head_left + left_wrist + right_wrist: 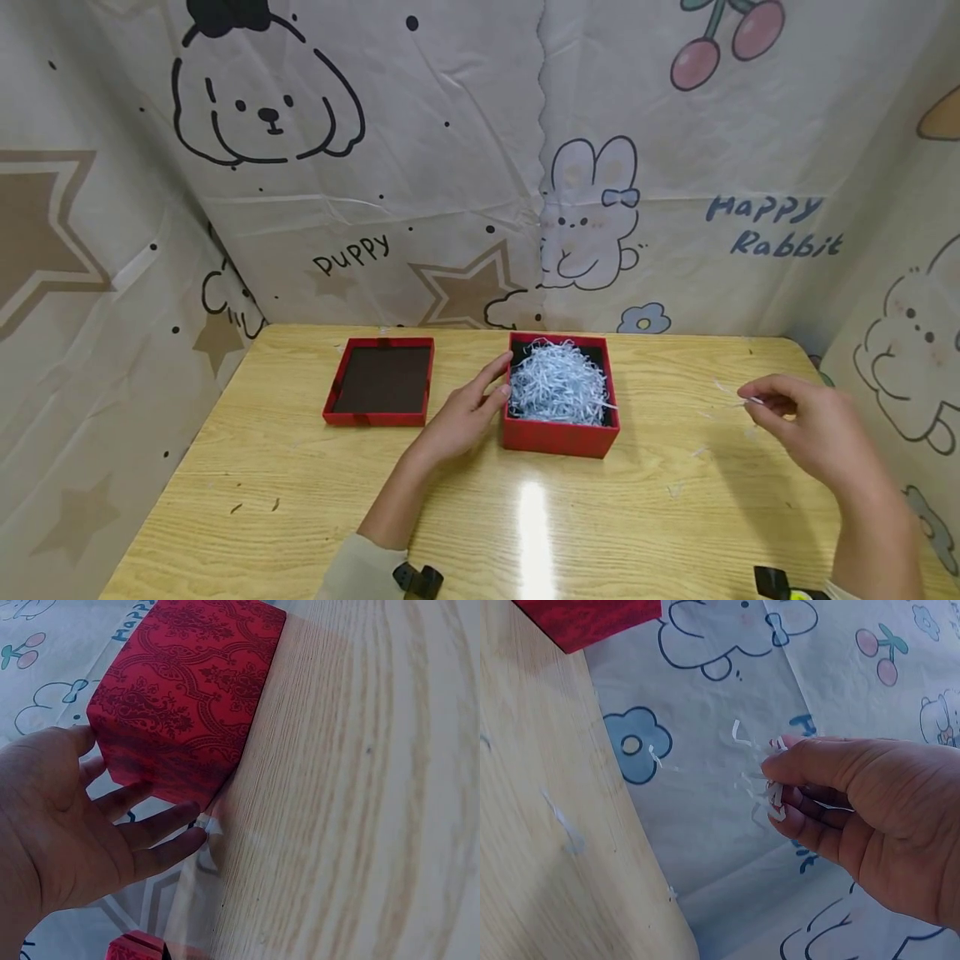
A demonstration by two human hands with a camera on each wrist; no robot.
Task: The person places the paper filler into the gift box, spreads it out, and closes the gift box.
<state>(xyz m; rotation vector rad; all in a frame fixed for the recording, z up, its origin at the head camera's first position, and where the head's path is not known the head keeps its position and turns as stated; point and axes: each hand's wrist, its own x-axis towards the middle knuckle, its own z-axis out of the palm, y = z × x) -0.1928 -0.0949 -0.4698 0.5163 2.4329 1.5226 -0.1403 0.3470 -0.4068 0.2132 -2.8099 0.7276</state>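
Red box (pixel 558 440) at far middle of the desk (pixel 630 525), heaped with pale shredded paper (pixel 558 383). Left hand (pixel 457 419): fingers spread, touching box's left side. Right hand (pixel 813 425): pinching a few white strips (pixel 775 796) above desk's right side, well apart from box. Shallow red lid (pixel 382 379) lies left, dark inside up. Loose scraps (pixel 561 816) on desk.

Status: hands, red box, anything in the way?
Left hand touching left side of red box; right hand pinching paper strands. Box open, heaped with pale-blue shredded paper. Between right hand and box: loose shreds on the tabletop.
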